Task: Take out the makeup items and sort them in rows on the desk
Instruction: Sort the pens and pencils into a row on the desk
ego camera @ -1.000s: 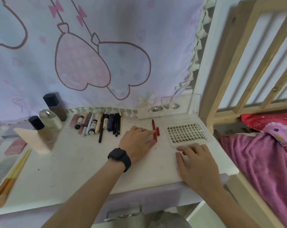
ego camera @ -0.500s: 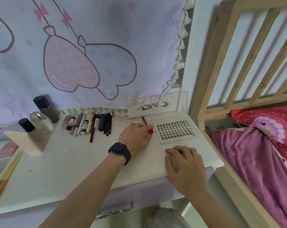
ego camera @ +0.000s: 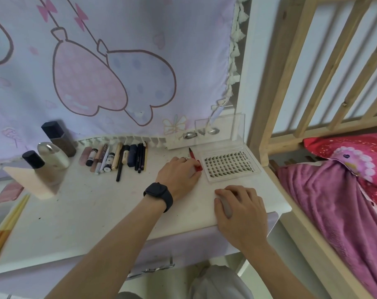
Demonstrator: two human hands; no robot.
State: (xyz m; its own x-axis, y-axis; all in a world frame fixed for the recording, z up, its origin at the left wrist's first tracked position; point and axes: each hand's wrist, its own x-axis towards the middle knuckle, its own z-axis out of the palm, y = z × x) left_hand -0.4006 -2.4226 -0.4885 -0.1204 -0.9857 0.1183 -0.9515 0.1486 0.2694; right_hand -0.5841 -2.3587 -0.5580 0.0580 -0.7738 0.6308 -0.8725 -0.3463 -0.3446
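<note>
Matt white desk [ego camera: 79,212], glossy clear plastic lash case [ego camera: 230,169], bare wooden bedframe [ego camera: 291,83].

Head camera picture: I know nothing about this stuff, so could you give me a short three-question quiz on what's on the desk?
1. True or false: the lash tray lies left of the row of pencils and tubes.
2. Which wrist wears the black watch? A) left B) right
3. Fill in: the left hand grips a ___ pen.
Key: 1 false, it lies to the right; 2 A; 3 red.
</note>
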